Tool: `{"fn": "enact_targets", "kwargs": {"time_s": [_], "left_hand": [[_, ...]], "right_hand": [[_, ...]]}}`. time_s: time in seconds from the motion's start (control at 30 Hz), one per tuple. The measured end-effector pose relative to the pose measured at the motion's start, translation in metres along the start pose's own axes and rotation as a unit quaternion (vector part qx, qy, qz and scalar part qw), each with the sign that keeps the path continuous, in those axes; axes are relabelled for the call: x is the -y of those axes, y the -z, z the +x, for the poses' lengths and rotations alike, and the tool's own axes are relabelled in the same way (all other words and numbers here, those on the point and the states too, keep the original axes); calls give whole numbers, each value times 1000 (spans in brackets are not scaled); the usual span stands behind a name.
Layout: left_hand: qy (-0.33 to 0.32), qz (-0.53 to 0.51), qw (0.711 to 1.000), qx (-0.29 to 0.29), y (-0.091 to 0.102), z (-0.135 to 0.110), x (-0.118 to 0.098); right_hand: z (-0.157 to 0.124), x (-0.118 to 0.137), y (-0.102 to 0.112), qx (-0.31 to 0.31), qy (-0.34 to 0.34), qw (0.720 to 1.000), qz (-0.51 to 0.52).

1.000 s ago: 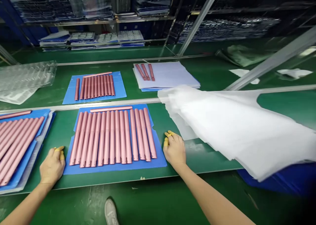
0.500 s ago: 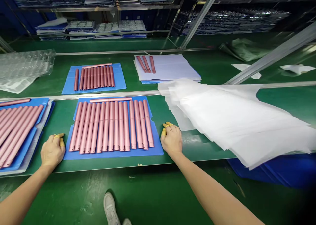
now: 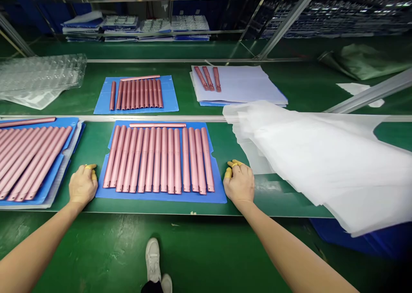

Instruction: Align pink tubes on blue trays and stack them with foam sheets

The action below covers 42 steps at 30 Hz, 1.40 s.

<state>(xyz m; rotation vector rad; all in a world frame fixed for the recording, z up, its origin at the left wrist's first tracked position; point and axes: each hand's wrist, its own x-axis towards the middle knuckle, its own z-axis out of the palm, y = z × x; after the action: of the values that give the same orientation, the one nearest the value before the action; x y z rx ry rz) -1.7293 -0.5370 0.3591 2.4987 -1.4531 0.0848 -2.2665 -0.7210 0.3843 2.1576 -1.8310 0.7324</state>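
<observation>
A blue sheet [image 3: 161, 197] lies on the green belt in front of me. It carries a row of several pink metal tubes [image 3: 161, 160], and one more pink tube [image 3: 157, 125] lies across their far ends. My left hand [image 3: 83, 184] is curled on the sheet's left near edge. My right hand [image 3: 240, 183] is curled on its right near edge. Both hands wear yellow finger cots. Each hand's fingers are bent against the sheet's edge.
Another blue sheet of pink tubes [image 3: 32, 160] lies to the left, and a third [image 3: 137, 94] is on the far belt. White paper [image 3: 244, 85] there holds three tubes. A pile of white foam sheets [image 3: 322, 155] overhangs at right, above a blue bin [image 3: 370, 241]. Clear plastic trays [image 3: 38, 76] sit far left.
My view has shifted, so the sheet sits a little more to the right and higher in frame. Both hands stay curled at its two near corners.
</observation>
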Motion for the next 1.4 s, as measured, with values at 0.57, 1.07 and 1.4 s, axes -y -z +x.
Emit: {"fn": "enact_targets", "kwargs": {"time_s": [0.57,1.07,1.4], "left_hand": [[17,16,1000,19,9,1,4],[23,41,999,25,12,0,4],[31,67,997,38,21,1,3]], "right_hand": [[-5,5,1,26,-5,1000,-13],[-7,12,5,20,-17,1000,17],[-8,22,13,38,-25,999,11]]}}
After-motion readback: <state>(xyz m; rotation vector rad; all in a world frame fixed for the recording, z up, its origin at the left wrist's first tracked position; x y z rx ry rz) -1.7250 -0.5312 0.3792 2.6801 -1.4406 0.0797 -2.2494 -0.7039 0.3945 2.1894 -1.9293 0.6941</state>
